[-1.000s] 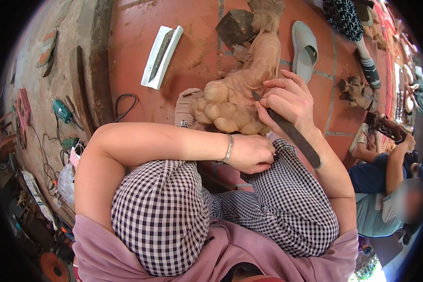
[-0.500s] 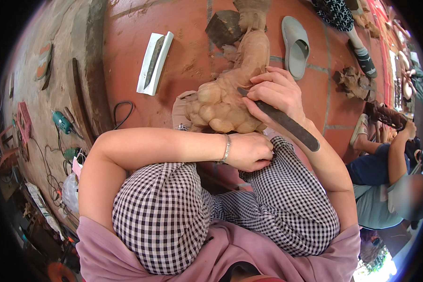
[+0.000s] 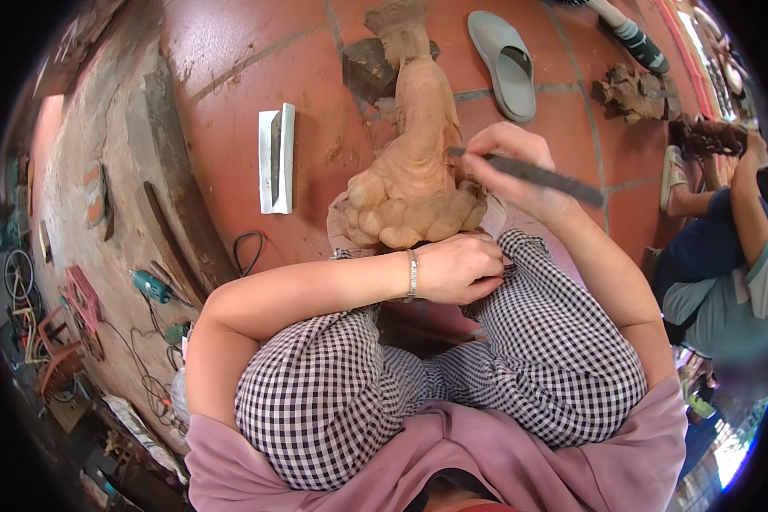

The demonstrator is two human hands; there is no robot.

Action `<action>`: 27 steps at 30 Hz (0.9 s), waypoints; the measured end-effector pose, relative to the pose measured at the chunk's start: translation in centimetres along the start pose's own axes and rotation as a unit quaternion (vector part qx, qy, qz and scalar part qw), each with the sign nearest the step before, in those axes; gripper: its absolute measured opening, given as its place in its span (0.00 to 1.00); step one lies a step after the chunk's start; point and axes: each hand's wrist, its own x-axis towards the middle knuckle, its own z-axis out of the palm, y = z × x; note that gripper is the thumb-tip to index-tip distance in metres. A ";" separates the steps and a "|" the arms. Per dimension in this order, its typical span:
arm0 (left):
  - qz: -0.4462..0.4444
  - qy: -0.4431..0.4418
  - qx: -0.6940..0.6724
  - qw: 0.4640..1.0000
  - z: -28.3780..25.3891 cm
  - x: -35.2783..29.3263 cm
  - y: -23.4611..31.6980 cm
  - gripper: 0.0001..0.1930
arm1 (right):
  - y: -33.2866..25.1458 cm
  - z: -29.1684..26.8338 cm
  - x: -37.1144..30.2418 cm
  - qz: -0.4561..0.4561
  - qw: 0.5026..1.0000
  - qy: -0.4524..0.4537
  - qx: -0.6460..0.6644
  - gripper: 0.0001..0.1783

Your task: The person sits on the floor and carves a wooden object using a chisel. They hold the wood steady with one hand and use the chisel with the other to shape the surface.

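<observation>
A carved wooden figure (image 3: pixel 422 107) rises from a rounded, lumpy base (image 3: pixel 405 218) just beyond my knees, its head end pointing away from me. My right hand (image 3: pixel 520 152) is closed around a flat dark metal file (image 3: pixel 550 177). The file's tip meets the right side of the figure, and its other end sticks out past my hand to the right. My left hand (image 3: pixel 461 269) lies at the near edge of the base, against my right knee. Its fingers are curled under, and whatever they may hold is hidden.
On the tiled floor to the left, a similar dark blade lies on folded white paper (image 3: pixel 264 162). A grey slipper (image 3: pixel 508 72) sits beyond my right hand. Dark wood blocks (image 3: pixel 369 68), a rough wood piece (image 3: pixel 631 92), a green power tool (image 3: pixel 149 286) and another person's arm (image 3: pixel 747 188) surround the area.
The view has shifted and turned slightly. My right hand has swung the file flatter and moved its tip to the figure's right side. My left hand has stayed by the knee.
</observation>
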 end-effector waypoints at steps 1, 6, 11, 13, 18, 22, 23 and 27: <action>0.006 0.004 0.001 1.000 0.0 0.1 0.0 0.07 | 0.0 -0.3 -0.3 0.110 0.991 0.007 0.074 0.07; 0.019 0.027 0.007 0.999 0.9 0.6 -0.3 0.07 | 1.8 0.2 -0.7 0.190 0.947 0.079 0.249 0.09; -0.024 0.007 0.013 1.000 0.5 0.7 0.4 0.09 | 1.8 0.8 -1.6 0.245 0.909 0.063 0.330 0.10; -0.036 0.004 0.018 0.999 0.2 0.9 0.6 0.09 | 1.8 0.7 -1.9 0.256 0.908 0.065 0.326 0.10; -0.044 0.007 0.027 0.999 0.0 1.1 0.7 0.10 | 1.3 1.7 -2.0 0.254 0.909 0.084 0.320 0.10; -0.073 -0.013 0.030 0.997 0.1 1.9 0.8 0.11 | 0.4 2.2 -1.7 0.225 0.903 0.103 0.350 0.12; -0.078 -0.015 0.028 0.996 0.2 2.1 0.9 0.11 | 0.1 2.5 -1.5 0.217 0.902 0.110 0.356 0.12; -0.100 -0.030 0.029 0.994 0.1 2.7 0.9 0.14 | -1.4 3.1 -1.4 0.199 0.922 0.078 0.324 0.10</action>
